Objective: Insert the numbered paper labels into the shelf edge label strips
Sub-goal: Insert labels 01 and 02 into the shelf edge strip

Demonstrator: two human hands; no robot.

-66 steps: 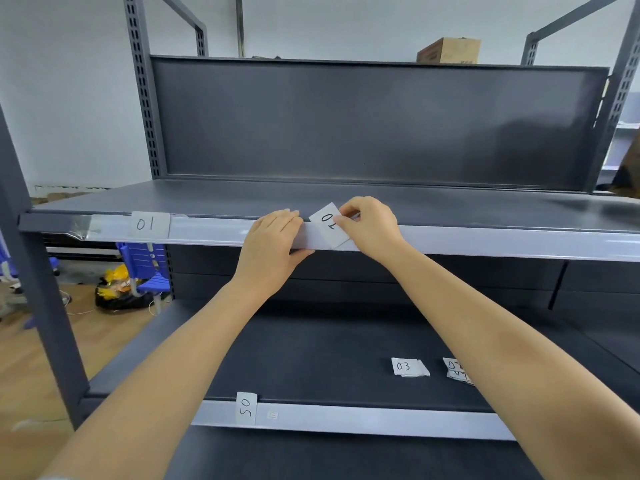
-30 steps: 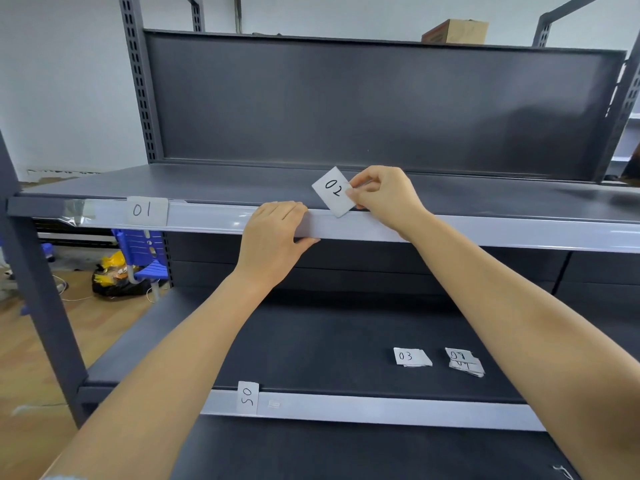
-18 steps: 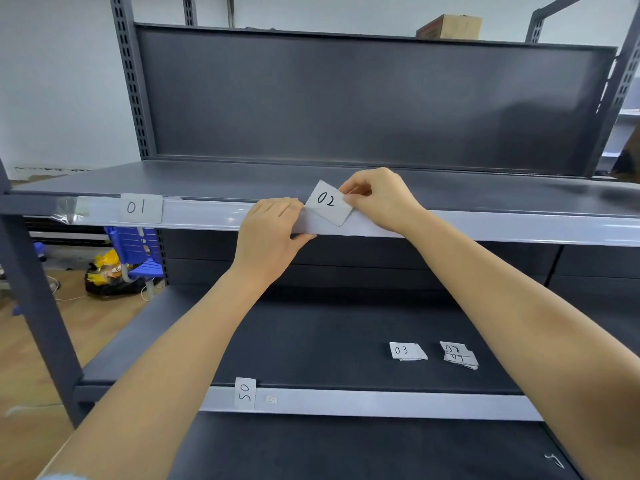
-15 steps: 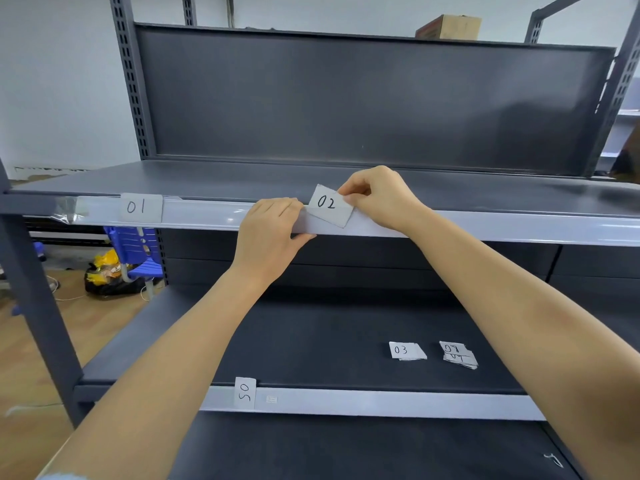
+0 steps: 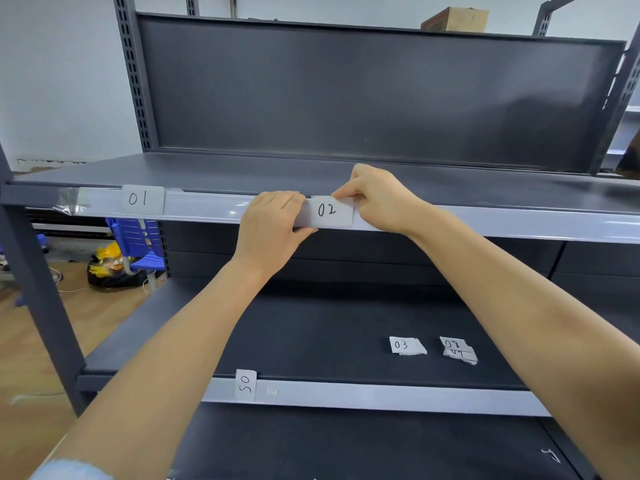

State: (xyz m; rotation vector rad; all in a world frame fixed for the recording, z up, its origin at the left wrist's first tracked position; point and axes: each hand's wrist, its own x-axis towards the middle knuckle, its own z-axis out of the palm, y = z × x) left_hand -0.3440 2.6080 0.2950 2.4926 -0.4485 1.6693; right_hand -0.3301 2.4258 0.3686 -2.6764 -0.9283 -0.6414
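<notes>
The white paper label "02" (image 5: 330, 211) sits upright and level in the clear label strip (image 5: 502, 225) on the upper shelf's front edge. My right hand (image 5: 375, 197) pinches the label's top right corner. My left hand (image 5: 272, 225) grips the strip just left of the label, fingers over the top and thumb underneath. Label "01" (image 5: 142, 199) sits in the same strip at the left. On the lower shelf's strip (image 5: 381, 396), label "05" (image 5: 245, 385) stands on end. Loose labels lie on the lower shelf: "03" (image 5: 405, 345) and a small stack topped "08" (image 5: 457, 349).
The grey metal rack has a dark back panel (image 5: 363, 91) and upright posts (image 5: 133, 74). A cardboard box (image 5: 455, 19) sits on top at the back right. On the wooden floor at left are a blue chair (image 5: 138, 240) and a dark bag with yellow items (image 5: 110, 268).
The "02" label was tilted and held above the strip. It has come down and turned level, and now sits in the strip. My left hand stayed gripping the strip.
</notes>
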